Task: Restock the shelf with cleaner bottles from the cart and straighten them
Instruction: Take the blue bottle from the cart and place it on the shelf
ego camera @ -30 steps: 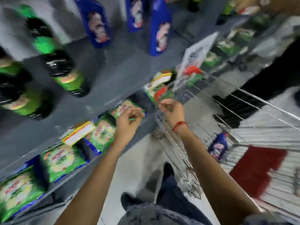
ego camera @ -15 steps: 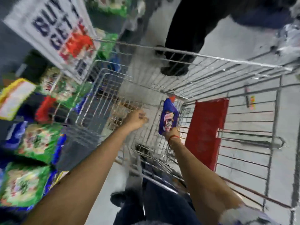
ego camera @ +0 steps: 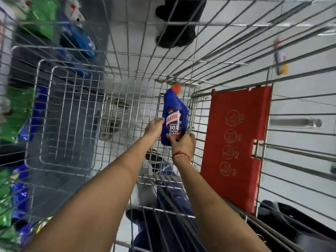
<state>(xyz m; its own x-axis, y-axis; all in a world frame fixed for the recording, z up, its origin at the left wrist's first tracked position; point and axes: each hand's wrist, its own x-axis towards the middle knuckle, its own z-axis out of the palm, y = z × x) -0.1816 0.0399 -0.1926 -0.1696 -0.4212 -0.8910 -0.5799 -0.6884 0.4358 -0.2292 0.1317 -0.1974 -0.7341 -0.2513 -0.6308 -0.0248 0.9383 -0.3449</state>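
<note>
both hands (ego camera: pixel 183 142) grasp blue bottle (ego camera: pixel 174 117) | wire cart (ego camera: pixel 69 113) around (red flap (ego camera: pixel 236 148) beside) | shelf blurred

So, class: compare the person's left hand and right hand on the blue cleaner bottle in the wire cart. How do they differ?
The left hand grips the blue cleaner bottle on its left edge at mid-label; the right hand holds its bottom end, thumb across the label. The right wrist wears a red thread band; the left wrist is bare. Both hands reach inside the wire cart and both touch the bottle.
</note>
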